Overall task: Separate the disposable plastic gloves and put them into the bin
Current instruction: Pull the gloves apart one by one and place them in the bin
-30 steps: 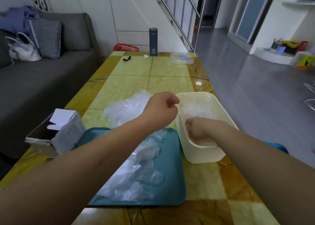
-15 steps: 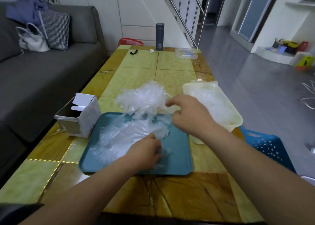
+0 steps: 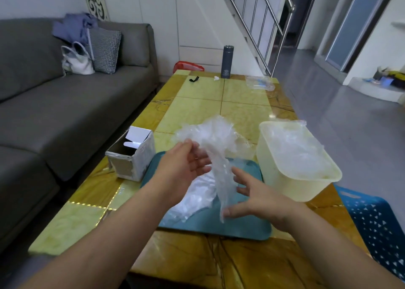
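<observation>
Both bare arms reach in over the near edge of the tray [image 3: 241, 229], which lies flat on the yellow tiled table [image 3: 219, 262]. Above the tray the right hand [image 3: 254, 199] is spread, its fingers straight and splayed. Only its thumb touches the lower tip of a thin clear glove [image 3: 221, 179], so it grasps nothing. The glove stands up in a crumpled strip between the two hands, lifted off the tray. The left hand [image 3: 184, 166] is over the tray's left half with its palm turned toward the glove and its fingers loosely bent against the upper part. Whether it pinches the plastic I cannot tell.

Under the hands, a flat pile of gloves [image 3: 197, 196] lies on the tray. Just right of the tray stands the cream bin [image 3: 306, 190], with crumpled gloves [image 3: 293, 150] already inside. Further right, off the table's edge, is a blue basket [image 3: 381, 223]. Just left of the tray sits an open cardboard box [image 3: 140, 157]. Touching the tray's far edge is a loose heap of gloves [image 3: 210, 133].

Well beyond the tray, at the table's far end, a dark flask [image 3: 227, 61] stands upright with a clear packet [image 3: 259, 83] near it. A grey sofa [image 3: 65, 113] runs along the room to the tray's left.
</observation>
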`<action>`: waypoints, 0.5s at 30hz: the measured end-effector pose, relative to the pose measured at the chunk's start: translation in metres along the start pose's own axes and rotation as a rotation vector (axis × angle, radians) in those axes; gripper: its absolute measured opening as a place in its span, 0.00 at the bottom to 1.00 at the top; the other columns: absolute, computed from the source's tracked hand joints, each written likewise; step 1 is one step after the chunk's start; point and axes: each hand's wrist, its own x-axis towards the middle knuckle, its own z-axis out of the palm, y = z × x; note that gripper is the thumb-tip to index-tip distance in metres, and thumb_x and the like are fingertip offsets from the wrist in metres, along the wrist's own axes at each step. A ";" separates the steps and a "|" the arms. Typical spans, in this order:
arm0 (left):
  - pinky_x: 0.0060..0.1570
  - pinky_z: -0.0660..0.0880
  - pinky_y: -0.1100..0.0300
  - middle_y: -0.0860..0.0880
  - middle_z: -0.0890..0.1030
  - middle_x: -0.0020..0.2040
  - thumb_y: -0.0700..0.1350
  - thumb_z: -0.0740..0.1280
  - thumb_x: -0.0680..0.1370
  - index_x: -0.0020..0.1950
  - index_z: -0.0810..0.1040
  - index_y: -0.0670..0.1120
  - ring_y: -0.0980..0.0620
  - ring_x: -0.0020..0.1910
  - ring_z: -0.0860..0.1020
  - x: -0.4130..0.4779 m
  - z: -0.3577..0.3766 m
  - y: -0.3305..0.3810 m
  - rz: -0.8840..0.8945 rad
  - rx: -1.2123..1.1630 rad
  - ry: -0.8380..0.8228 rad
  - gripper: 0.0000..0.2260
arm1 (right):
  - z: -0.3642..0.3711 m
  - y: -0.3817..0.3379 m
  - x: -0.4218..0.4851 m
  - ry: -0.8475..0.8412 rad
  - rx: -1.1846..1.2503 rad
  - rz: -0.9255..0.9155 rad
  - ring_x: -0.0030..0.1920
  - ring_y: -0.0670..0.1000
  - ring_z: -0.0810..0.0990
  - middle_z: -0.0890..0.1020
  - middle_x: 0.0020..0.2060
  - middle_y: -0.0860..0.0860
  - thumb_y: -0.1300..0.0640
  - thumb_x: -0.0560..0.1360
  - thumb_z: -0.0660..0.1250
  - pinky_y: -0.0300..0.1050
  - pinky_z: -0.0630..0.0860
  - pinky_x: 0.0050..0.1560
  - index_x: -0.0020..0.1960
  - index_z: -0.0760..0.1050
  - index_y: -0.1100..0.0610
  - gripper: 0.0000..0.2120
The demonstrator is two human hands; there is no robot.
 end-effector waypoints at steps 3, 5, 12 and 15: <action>0.42 0.83 0.52 0.44 0.83 0.38 0.48 0.57 0.88 0.46 0.73 0.44 0.46 0.42 0.87 -0.001 -0.016 -0.010 -0.129 -0.291 0.076 0.14 | 0.008 0.006 -0.006 0.027 -0.106 -0.053 0.70 0.37 0.68 0.63 0.73 0.30 0.46 0.56 0.88 0.43 0.72 0.70 0.78 0.46 0.30 0.66; 0.42 0.84 0.51 0.40 0.86 0.41 0.45 0.57 0.88 0.45 0.70 0.43 0.44 0.44 0.88 -0.002 -0.026 -0.017 -0.181 -0.403 0.151 0.13 | 0.018 0.013 -0.004 0.082 -0.289 -0.108 0.78 0.42 0.58 0.51 0.79 0.33 0.38 0.55 0.86 0.52 0.66 0.77 0.78 0.40 0.28 0.68; 0.39 0.81 0.55 0.41 0.81 0.60 0.41 0.64 0.84 0.65 0.74 0.40 0.44 0.48 0.87 -0.010 -0.049 -0.045 -0.305 0.197 0.176 0.10 | 0.018 0.004 0.005 0.571 -0.102 -0.222 0.48 0.32 0.79 0.83 0.46 0.36 0.50 0.77 0.74 0.30 0.73 0.53 0.50 0.84 0.47 0.03; 0.55 0.79 0.49 0.48 0.77 0.66 0.38 0.67 0.79 0.73 0.71 0.49 0.47 0.61 0.79 -0.010 -0.064 -0.040 0.000 0.628 0.351 0.22 | 0.002 -0.013 -0.006 0.353 -0.159 -0.156 0.45 0.43 0.85 0.87 0.42 0.46 0.52 0.77 0.74 0.41 0.81 0.51 0.46 0.86 0.53 0.05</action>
